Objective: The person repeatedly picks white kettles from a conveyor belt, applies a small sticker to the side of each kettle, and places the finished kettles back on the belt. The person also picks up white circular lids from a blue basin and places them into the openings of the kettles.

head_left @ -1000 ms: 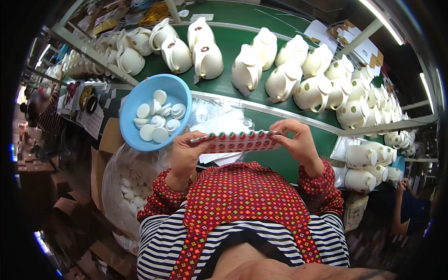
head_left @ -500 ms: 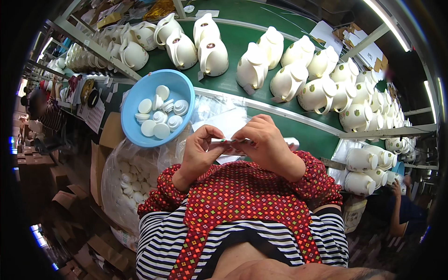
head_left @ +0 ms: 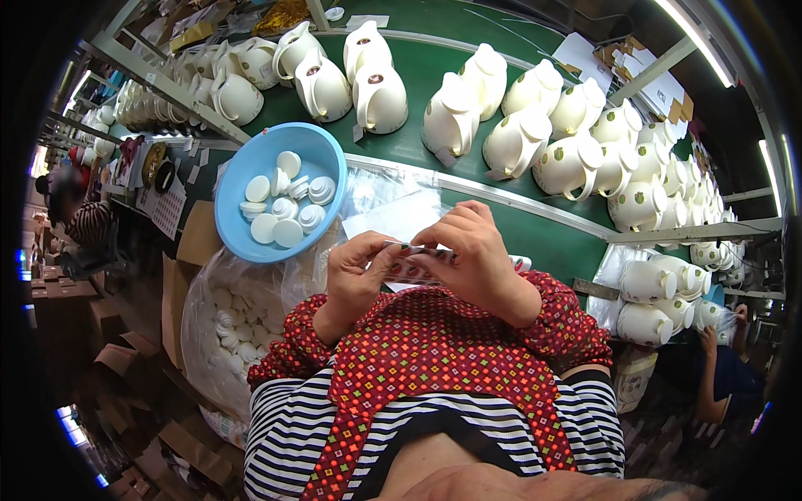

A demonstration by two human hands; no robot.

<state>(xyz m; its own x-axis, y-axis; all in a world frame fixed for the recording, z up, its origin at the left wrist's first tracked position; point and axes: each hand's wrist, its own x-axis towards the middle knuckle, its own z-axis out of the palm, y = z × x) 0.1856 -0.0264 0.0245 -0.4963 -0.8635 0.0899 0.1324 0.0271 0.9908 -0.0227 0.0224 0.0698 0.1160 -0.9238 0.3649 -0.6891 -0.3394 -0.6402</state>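
In front of my chest, my left hand (head_left: 354,274) and my right hand (head_left: 474,260) pinch the upper edge of a white sticker sheet (head_left: 411,274) with rows of red marks. The thumbs and forefingers of both hands are close together along that edge. Part of the sheet is hidden behind my fingers, and its right end shows beyond my right hand. Just past my hands, a white paper (head_left: 386,219) and clear plastic lie on the green bench. To the left, a blue basin (head_left: 280,250) holds several round white lids (head_left: 289,233).
Cream-coloured jugs (head_left: 568,167) crowd the bench (head_left: 455,185) beyond a metal rail. More jugs (head_left: 645,282) lie at the right. Below the basin, a plastic-lined carton (head_left: 194,334) contains white lids. A co-worker's arm (head_left: 710,376) shows at the far right.
The sticker sheet has tipped so that more of its red-marked face shows between my hands. My fingertips have shifted slightly along its edge. The basin and jugs stay put.
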